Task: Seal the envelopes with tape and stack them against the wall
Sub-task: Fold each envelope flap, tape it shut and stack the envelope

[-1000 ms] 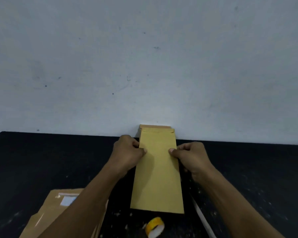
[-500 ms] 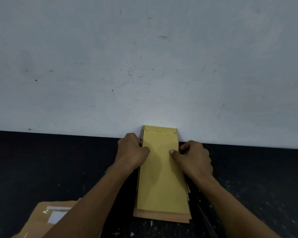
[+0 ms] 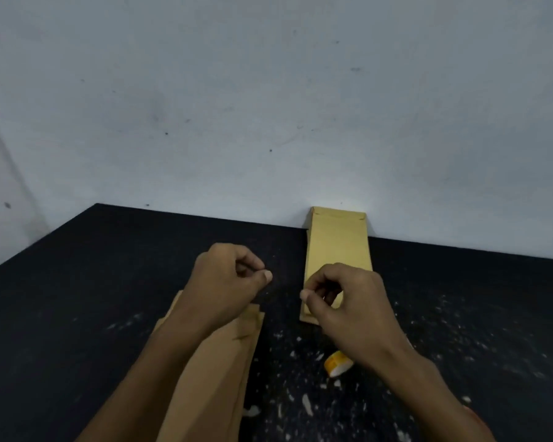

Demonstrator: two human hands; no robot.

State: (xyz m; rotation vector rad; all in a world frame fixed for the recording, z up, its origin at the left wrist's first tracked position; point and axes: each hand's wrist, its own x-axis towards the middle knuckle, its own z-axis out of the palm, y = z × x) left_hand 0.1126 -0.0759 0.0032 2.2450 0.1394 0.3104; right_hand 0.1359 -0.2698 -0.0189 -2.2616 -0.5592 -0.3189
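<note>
A stack of brown envelopes (image 3: 337, 247) lies on the black table (image 3: 93, 282) with its far end touching the white wall (image 3: 268, 106). A second pile of brown envelopes (image 3: 217, 378) lies near me on the left, partly under my left forearm. My left hand (image 3: 227, 282) hovers above that pile's far end, fingers loosely curled, holding nothing. My right hand (image 3: 342, 301) hovers over the near end of the wall stack, fingers curled and empty. A yellow tape roll (image 3: 337, 363) lies on the table just below my right wrist.
White scraps and specks (image 3: 300, 400) litter the table between my forearms and to the right. The table's left edge (image 3: 35, 247) runs diagonally at the left, with the wall beyond it.
Both hands let go of the top envelope, now on the wall stack, and pulled back toward me. The view swung left, bringing the near pile and the tape roll into sight.
</note>
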